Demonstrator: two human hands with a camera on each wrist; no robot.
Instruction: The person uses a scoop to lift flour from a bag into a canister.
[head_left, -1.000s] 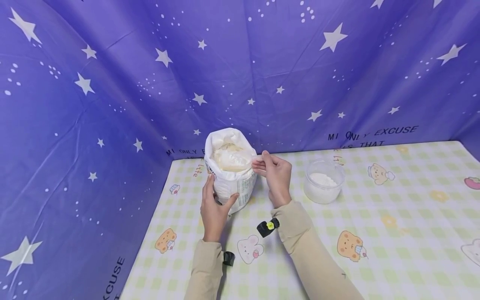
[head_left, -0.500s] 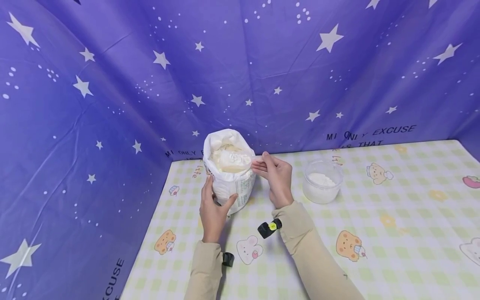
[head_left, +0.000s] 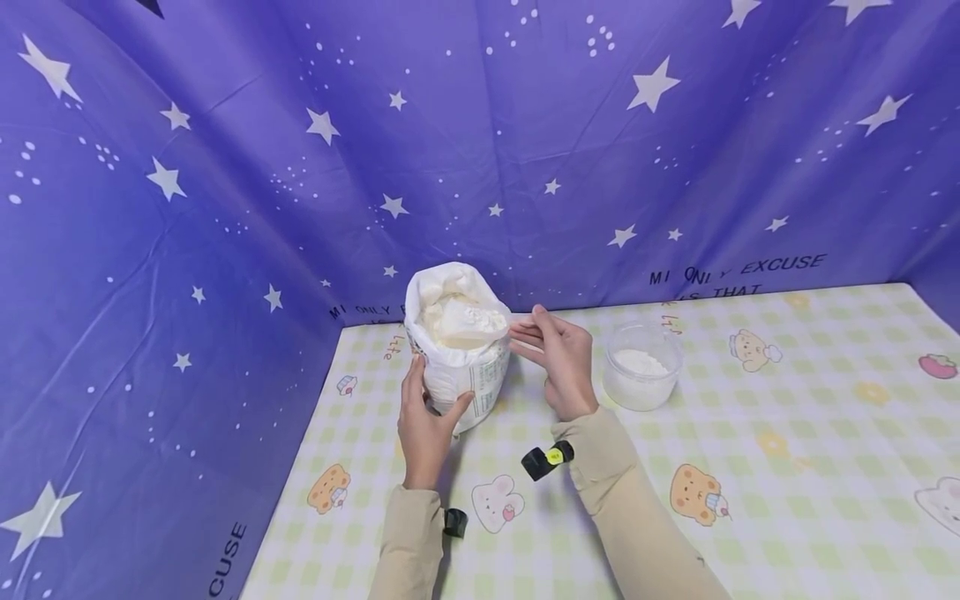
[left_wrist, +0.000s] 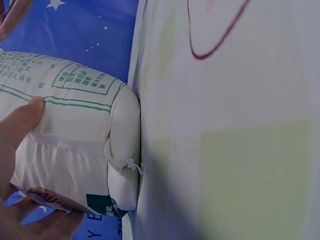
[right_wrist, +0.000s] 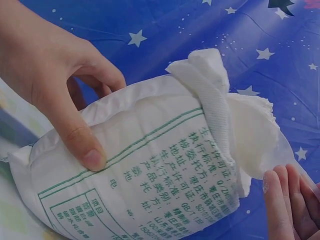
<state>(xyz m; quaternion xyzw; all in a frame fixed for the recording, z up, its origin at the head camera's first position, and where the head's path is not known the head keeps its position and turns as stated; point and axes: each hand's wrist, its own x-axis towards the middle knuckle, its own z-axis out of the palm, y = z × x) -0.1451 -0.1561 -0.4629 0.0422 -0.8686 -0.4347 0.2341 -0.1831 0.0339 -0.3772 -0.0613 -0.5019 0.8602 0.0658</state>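
A white cloth flour bag [head_left: 480, 387] with green print stands at the back of the table, its top folded down round the white powder inside. My left hand [head_left: 427, 429] grips its near side, thumb on the printed face [right_wrist: 145, 165] and fingers on the other side. At the bag's mouth is a translucent scoop [head_left: 468, 333], heaped with white powder. My right hand [head_left: 562, 358] pinches the scoop's handle at the bag's right rim. In the right wrist view the scoop [right_wrist: 260, 150] shows at the bag's opening, beside the right fingertips.
To the right of my right hand stands a clear round tub [head_left: 618, 387] partly filled with white powder. A green-checked cloth [head_left: 787, 533] with cartoon prints covers the table. Blue starry curtain [head_left: 555, 125] hangs behind and at the left.
The scoop has come up in the bag's mouth and shifted slightly right, its heap of powder showing more. My right hand moved slightly right with it; my left hand keeps its grip on the flour bag.
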